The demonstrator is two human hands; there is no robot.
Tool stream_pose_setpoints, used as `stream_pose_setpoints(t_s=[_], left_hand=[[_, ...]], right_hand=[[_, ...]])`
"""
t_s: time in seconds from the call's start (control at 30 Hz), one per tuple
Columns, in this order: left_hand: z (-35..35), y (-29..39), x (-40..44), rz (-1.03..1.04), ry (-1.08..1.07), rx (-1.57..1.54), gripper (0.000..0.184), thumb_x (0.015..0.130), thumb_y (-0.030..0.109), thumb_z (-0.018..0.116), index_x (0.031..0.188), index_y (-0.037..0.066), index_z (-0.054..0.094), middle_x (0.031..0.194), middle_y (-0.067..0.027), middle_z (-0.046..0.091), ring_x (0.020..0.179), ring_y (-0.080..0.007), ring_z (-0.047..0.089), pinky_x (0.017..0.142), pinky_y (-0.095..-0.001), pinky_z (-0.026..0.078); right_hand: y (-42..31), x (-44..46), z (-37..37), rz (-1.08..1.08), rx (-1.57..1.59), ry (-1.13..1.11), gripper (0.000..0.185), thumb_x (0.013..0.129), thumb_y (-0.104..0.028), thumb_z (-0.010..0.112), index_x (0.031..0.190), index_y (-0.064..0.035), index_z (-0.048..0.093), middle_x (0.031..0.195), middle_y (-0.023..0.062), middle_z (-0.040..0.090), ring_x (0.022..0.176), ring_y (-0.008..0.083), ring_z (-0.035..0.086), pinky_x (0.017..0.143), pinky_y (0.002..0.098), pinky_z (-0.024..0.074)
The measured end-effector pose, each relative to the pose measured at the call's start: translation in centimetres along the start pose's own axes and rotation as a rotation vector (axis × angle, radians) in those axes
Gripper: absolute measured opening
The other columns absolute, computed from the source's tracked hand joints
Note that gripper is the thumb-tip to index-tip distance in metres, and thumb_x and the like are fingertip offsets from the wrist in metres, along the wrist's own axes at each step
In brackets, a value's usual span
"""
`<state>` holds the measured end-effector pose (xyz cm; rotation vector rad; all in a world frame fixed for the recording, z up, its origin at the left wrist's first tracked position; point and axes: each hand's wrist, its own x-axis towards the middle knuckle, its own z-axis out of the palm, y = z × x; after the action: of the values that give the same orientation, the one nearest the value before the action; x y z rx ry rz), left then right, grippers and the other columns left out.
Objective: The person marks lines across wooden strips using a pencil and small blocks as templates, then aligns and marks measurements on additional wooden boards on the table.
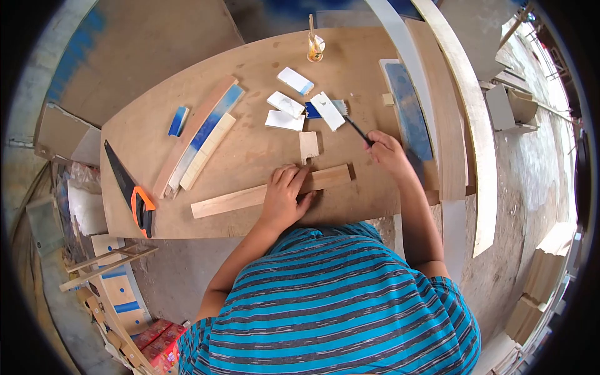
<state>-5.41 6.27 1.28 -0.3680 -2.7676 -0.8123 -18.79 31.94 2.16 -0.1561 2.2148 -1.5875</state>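
My left hand is curled over a long wooden strip lying near the table's front edge, fingers on its far side and thumb on the near side. Just beyond the fingertips lies a small pale wood block. My right hand is closed around a thin black stick-like tool; its exact kind is unclear. The tool's far end reaches a white block that lies across a blue-painted piece. More white blocks lie to the left of it.
An orange-and-black handsaw lies at the table's left edge. Painted and bare strips and a short blue piece are nearby. A cup with a stick stands at the back. Long boards run along the right side.
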Motion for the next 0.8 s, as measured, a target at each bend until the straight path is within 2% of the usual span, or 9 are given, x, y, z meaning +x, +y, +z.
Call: stream_pose_setpoints(t_s=[0.03,0.17,0.2,0.3,0.4,0.5,0.53,0.73,0.8], left_hand=[[0.0,0.0,0.1,0.000,0.000,-0.001,0.051,0.075,0.018,0.078,0.120,0.002,0.062,0.111,-0.0146,0.059,0.111,-0.0359,0.054,0.098,-0.0459,0.043],[0.2,-0.5,-0.2,0.007,-0.013,-0.012,0.049,0.076,0.020,0.078,0.120,0.003,0.063,0.111,-0.0133,0.059,0.110,-0.0350,0.054,0.097,-0.0459,0.043],[0.3,-0.6,-0.2,0.004,-0.016,-0.015,0.048,0.076,0.020,0.077,0.119,0.004,0.063,0.111,-0.0130,0.059,0.110,-0.0344,0.054,0.097,-0.0458,0.043],[0.3,-0.7,-0.3,0.001,-0.022,-0.028,0.048,0.077,0.022,0.077,0.119,0.004,0.064,0.112,-0.0122,0.059,0.110,-0.0338,0.054,0.097,-0.0457,0.043],[0.1,-0.5,-0.2,-0.002,-0.008,-0.038,0.049,0.076,0.021,0.079,0.120,0.005,0.064,0.113,-0.0128,0.059,0.111,-0.0348,0.055,0.097,-0.0458,0.043],[0.0,-0.6,-0.3,-0.009,-0.007,-0.030,0.050,0.076,0.021,0.079,0.121,0.005,0.064,0.115,-0.0133,0.060,0.112,-0.0353,0.055,0.097,-0.0460,0.044],[0.1,-0.6,-0.3,-0.009,-0.011,-0.026,0.050,0.076,0.022,0.079,0.121,0.006,0.064,0.116,-0.0134,0.060,0.112,-0.0353,0.055,0.098,-0.0461,0.044],[0.0,-0.6,-0.4,-0.020,-0.016,-0.019,0.051,0.078,0.024,0.078,0.124,0.006,0.063,0.117,-0.0143,0.059,0.113,-0.0351,0.055,0.098,-0.0464,0.043],[0.0,-0.6,-0.4,-0.020,-0.020,-0.018,0.051,0.078,0.024,0.078,0.124,0.006,0.063,0.116,-0.0143,0.059,0.112,-0.0352,0.055,0.098,-0.0465,0.044]], right_hand=[[0.7,0.1,0.5,0.006,0.097,-0.023,0.013,0.084,-0.011,0.053,0.086,-0.0005,0.060,0.068,0.0065,0.049,0.063,0.0136,0.047,0.059,0.0292,0.0408],[0.5,-1.1,2.2,-0.168,-0.225,-0.019,0.013,0.083,-0.011,0.059,0.088,-0.0012,0.064,0.070,0.0122,0.056,0.064,0.0189,0.056,0.060,0.0342,0.0446],[0.6,-1.1,2.4,-0.198,-0.233,-0.001,0.016,0.082,-0.015,0.063,0.090,-0.0011,0.066,0.077,0.0153,0.062,0.070,0.0261,0.063,0.064,0.0380,0.0476],[0.0,-0.4,2.3,-0.272,-0.399,0.116,0.018,0.082,-0.017,0.067,0.088,-0.0005,0.067,0.081,0.0168,0.065,0.076,0.0329,0.066,0.067,0.0414,0.0494],[-1.4,0.8,2.4,-0.275,-0.481,0.138,0.028,0.081,-0.024,0.072,0.098,-0.0021,0.068,0.094,0.0169,0.067,0.086,0.0374,0.067,0.074,0.0444,0.0514],[-3.0,2.1,3.8,-0.331,-0.592,0.331,0.041,0.081,-0.029,0.074,0.111,-0.0038,0.067,0.106,0.0171,0.066,0.095,0.0381,0.067,0.081,0.0462,0.0523],[-4.1,2.4,4.0,-0.250,-0.638,0.327,0.053,0.079,-0.034,0.076,0.122,-0.0048,0.063,0.114,0.0173,0.065,0.101,0.0384,0.066,0.086,0.0471,0.0524],[-4.6,5.2,5.2,-0.216,-0.793,0.281,0.058,0.073,-0.032,0.077,0.122,-0.0035,0.065,0.115,0.0155,0.066,0.105,0.0358,0.065,0.090,0.0454,0.0524],[-3.9,5.9,4.3,-0.238,-0.814,0.347,0.060,0.072,-0.032,0.078,0.124,-0.0049,0.064,0.115,0.0161,0.066,0.102,0.0360,0.066,0.088,0.0459,0.0537]])
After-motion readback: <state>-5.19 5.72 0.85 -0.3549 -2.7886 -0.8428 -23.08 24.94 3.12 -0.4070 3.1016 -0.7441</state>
